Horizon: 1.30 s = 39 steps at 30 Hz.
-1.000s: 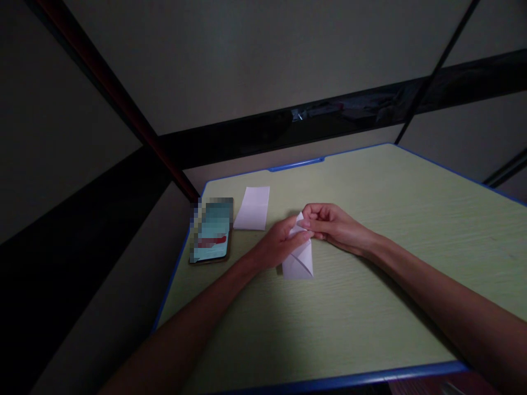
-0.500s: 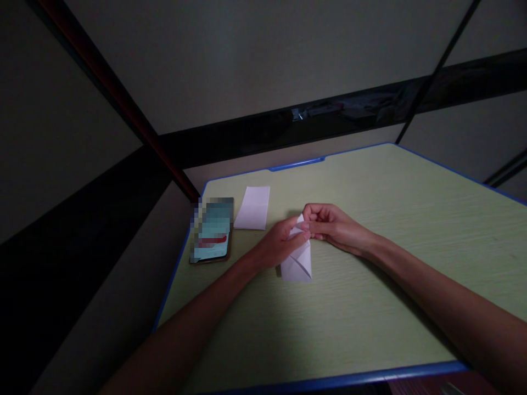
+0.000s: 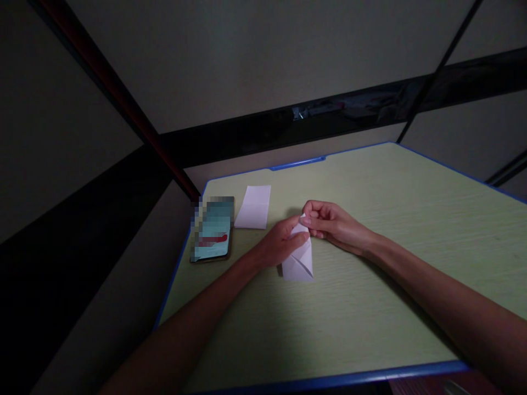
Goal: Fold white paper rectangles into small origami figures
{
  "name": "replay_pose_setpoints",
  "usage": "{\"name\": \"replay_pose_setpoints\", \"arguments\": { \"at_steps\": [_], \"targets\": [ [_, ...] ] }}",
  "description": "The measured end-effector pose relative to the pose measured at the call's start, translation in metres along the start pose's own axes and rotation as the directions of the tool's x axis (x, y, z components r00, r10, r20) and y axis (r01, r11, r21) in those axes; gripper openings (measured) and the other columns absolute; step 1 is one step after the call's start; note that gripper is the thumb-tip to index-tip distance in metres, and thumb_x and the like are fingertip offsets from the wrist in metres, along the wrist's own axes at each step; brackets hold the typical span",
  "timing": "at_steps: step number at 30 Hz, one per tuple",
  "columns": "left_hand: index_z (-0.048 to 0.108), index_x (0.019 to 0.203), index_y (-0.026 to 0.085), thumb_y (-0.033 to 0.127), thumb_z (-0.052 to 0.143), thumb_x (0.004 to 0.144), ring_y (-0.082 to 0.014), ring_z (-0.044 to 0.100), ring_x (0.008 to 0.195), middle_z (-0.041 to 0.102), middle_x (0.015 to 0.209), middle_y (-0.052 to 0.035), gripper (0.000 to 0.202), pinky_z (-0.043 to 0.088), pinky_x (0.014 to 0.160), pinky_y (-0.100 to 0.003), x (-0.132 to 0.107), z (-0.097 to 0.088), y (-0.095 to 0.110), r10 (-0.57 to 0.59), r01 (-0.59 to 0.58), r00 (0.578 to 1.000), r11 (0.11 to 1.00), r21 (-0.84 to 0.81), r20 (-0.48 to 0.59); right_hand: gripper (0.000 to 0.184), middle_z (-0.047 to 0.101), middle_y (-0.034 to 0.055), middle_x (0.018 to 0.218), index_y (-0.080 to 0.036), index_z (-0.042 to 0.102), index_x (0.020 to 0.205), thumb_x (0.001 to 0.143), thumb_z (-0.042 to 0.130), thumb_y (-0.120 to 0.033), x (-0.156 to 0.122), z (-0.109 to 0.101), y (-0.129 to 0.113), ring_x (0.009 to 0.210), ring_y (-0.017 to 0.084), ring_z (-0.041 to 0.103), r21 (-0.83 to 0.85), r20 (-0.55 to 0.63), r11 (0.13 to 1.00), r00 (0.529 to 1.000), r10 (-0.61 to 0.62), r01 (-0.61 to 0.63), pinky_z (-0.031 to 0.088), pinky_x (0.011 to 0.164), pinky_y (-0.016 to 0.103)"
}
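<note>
A folded piece of white paper is held between both hands just above the table, its pointed end up and its wider, creased end toward me. My left hand grips it from the left side, thumb lying across the front face. At the pointed top, my right hand pinches the tip between thumb and curled fingers. The fingers behind the paper are partly hidden.
A second white folded sheet lies on the table left of my hands. Beside it is a phone with its screen lit and partly blurred. The pale green table has a blue edge, with cabinet panels behind.
My right thumb has shifted up slightly toward the paper's tip, and the small flap there now lies flatter. My left hand keeps its hold.
</note>
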<state>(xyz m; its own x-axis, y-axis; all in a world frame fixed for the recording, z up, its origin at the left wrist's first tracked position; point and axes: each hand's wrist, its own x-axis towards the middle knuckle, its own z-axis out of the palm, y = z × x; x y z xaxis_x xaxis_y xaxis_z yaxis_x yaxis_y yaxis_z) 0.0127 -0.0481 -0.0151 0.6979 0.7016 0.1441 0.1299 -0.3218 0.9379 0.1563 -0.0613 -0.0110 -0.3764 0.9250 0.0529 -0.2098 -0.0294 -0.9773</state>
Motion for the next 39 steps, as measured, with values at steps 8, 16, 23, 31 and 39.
{"name": "replay_pose_setpoints", "arguments": {
  "at_steps": [8,16,23,31,39],
  "targets": [
    [0.055,0.088,0.012,0.022,0.042,0.071,-0.0079,0.039,0.055,0.052,0.068,-0.0003,0.024,0.031,0.052,-0.020,-0.0008,-0.0011,0.0021,-0.029,0.029,0.999,0.999,0.014,0.023,0.022,0.041,-0.0078,0.045,-0.015,0.045,0.062,0.065,0.062,-0.028,0.0010,-0.0005,0.0006,0.041,0.002,0.032,-0.019,0.008,1.000,1.000,-0.011,0.011,0.016,0.039,0.020],
    [0.055,0.090,0.013,0.021,0.041,0.071,-0.0086,0.042,0.059,0.054,0.071,-0.0012,0.025,0.033,0.054,-0.020,-0.0007,-0.0014,0.0024,-0.015,0.014,0.999,1.000,0.024,0.030,0.024,0.040,-0.0077,0.046,-0.015,0.044,0.062,0.062,0.065,-0.028,0.0004,0.0008,0.0002,0.041,0.002,0.031,-0.030,-0.010,0.999,1.000,-0.017,0.017,0.015,0.039,0.020],
    [0.052,0.097,0.014,0.020,0.040,0.072,-0.0101,0.045,0.064,0.055,0.075,-0.0017,0.028,0.036,0.059,-0.021,-0.0008,-0.0010,-0.0010,-0.032,0.030,0.999,0.999,0.042,0.037,0.021,0.037,-0.0080,0.047,-0.015,0.045,0.064,0.064,0.063,-0.026,0.0001,0.0015,0.0005,0.042,0.003,0.028,-0.028,-0.032,0.999,0.999,-0.034,0.033,0.013,0.040,0.021],
    [0.050,0.074,0.013,0.023,0.044,0.071,-0.0081,0.040,0.057,0.046,0.061,0.0023,0.012,0.033,0.053,-0.020,0.0003,-0.0003,0.0013,-0.055,0.070,0.991,0.990,0.123,-0.121,0.022,0.039,-0.0073,0.046,-0.015,0.046,0.063,0.062,0.064,-0.027,0.0027,-0.0010,0.0007,0.042,0.003,0.031,-0.026,-0.120,0.997,0.990,-0.073,0.070,0.017,0.040,0.020],
    [0.044,0.054,0.014,0.029,0.050,0.067,-0.0055,0.034,0.045,0.038,0.048,0.0055,0.021,0.025,0.042,-0.018,0.0035,-0.0027,-0.0033,-0.104,0.140,0.876,0.989,0.042,-0.471,0.022,0.047,-0.0051,0.048,-0.017,0.043,0.064,0.065,0.060,-0.029,0.0063,-0.0039,0.0006,0.043,0.005,0.040,-0.101,-0.324,0.980,0.926,-0.193,0.169,0.030,0.042,0.021]
  ]
}}
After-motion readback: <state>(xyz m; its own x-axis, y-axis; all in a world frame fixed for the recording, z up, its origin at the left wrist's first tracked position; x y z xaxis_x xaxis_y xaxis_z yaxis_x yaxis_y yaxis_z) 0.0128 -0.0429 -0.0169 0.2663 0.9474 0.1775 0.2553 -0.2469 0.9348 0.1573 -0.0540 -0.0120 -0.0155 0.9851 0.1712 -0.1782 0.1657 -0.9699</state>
